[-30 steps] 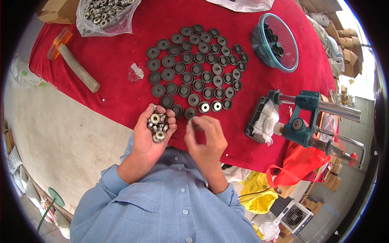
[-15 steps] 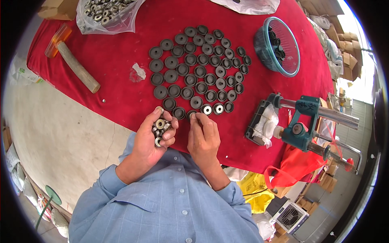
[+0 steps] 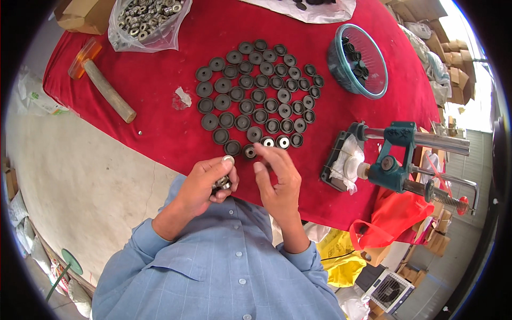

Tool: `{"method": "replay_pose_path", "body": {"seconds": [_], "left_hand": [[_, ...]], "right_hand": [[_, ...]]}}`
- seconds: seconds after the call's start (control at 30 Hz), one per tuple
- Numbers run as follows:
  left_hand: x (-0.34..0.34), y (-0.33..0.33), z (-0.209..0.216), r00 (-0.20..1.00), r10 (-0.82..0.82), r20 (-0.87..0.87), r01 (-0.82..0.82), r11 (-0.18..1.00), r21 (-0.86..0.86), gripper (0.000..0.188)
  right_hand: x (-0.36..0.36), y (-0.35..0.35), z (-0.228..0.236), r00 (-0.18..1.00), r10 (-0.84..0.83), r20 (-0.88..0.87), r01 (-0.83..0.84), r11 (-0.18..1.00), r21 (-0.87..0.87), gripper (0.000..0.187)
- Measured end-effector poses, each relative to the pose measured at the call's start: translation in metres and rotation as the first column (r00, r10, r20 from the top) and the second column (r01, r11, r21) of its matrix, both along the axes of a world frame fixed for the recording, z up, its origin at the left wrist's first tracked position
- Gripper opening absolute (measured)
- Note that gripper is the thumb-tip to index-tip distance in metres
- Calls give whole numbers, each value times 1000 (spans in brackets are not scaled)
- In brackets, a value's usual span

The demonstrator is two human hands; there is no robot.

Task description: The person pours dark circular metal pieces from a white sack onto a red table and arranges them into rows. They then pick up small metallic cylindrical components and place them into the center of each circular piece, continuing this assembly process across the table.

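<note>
Several metal ball bearings [image 3: 223, 182] are held in my left hand [image 3: 204, 184], one of them pinched up at the thumb and forefinger. My right hand [image 3: 279, 180] has its fingers apart and nothing in them, just below the near edge of a cluster of round black plastic caps [image 3: 258, 96]. In the cap nearest those fingertips sits a bearing [image 3: 249, 152]. Two caps beside it hold shiny-faced bearings [image 3: 283, 141]. The other caps lie flat, most with their hollow side up and some showing a central stub.
A clear bag of bearings [image 3: 146, 24] lies at the far left, near a hammer [image 3: 109, 89] with an orange head. On the right stand a teal-rimmed tub [image 3: 332, 58] of black parts and a green hand press [image 3: 392, 160]. A red cloth [image 3: 154, 74] covers the table.
My right hand has let go of a bearing in the nearest cap and drawn back, fingers spreading. My left hand has moved slightly right and lower, its thumb pushing a bearing up.
</note>
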State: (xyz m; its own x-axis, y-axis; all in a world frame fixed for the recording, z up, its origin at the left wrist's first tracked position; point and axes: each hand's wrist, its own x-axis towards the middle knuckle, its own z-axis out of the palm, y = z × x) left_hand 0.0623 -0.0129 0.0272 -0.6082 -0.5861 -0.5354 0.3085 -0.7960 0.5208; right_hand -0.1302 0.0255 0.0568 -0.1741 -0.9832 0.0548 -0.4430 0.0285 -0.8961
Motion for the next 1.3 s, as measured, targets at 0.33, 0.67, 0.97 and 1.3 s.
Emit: {"method": "replay_pose_path", "body": {"seconds": [0.33, 0.67, 0.97, 1.3], "left_hand": [[-6, 6, 5, 938, -233, 257, 295, 925, -241, 33], [-2, -8, -3, 985, 7, -175, 28, 980, 195, 36], [-2, -8, -20, 903, 268, -335, -79, 871, 485, 35], [-3, -7, -23, 879, 279, -386, -66, 874, 481, 36]], "right_hand": [[-22, 0, -9, 842, 142, 520, -319, 909, 268, 22], [-16, -35, -13, 972, -45, -231, 6, 986, -166, 23], [-7, -36, -39, 820, -6, -573, -157, 959, -236, 25], [-10, -37, -44, 825, -21, -564, -174, 941, -289, 27]]}}
